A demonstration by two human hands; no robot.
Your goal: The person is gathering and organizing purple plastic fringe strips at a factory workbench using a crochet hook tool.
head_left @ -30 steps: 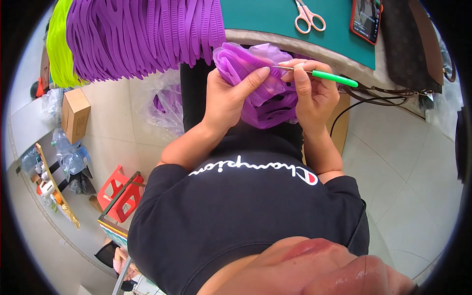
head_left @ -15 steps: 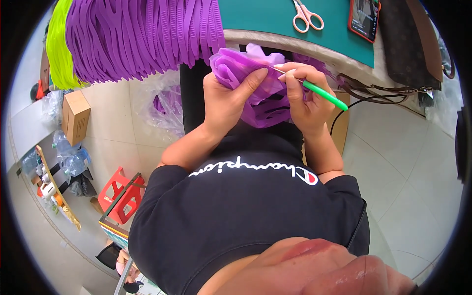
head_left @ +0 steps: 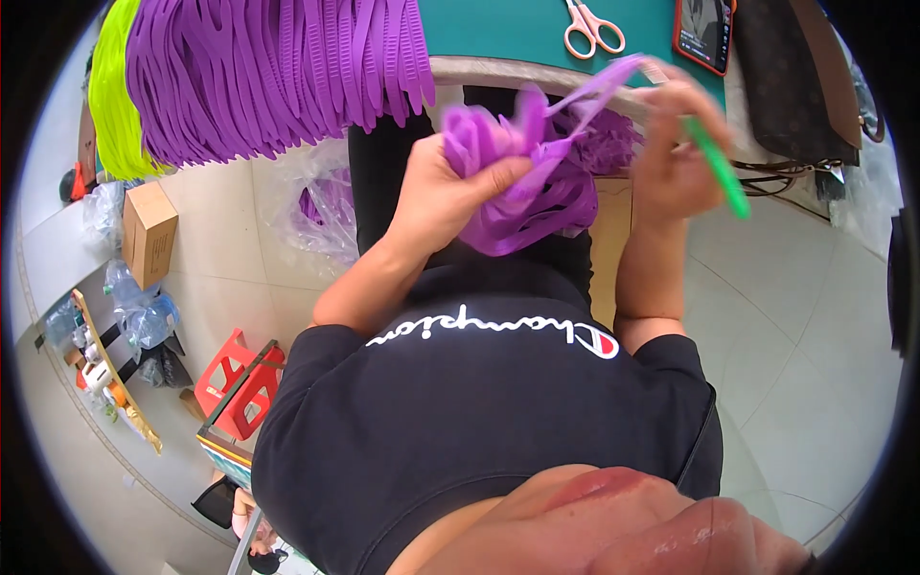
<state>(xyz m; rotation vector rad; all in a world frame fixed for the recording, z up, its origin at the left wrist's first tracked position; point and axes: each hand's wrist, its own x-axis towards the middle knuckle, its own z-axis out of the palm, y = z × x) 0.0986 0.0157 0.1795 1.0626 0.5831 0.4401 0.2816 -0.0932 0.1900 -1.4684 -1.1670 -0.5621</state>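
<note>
Right hand (head_left: 676,144) has swung out right and far, a stretched purple rubbery strip (head_left: 606,84) trailing to it from the translucent purple bunch (head_left: 527,211) near the worktop (head_left: 498,34). I'd keep the left hand (head_left: 450,187) fingers clamped on that bunch, like they are, and pull smoothly. Right fingers grip a green-handled pick (head_left: 717,168); can't tell if they pinch the strip. Earlier, both hands met at the bunch.
</note>
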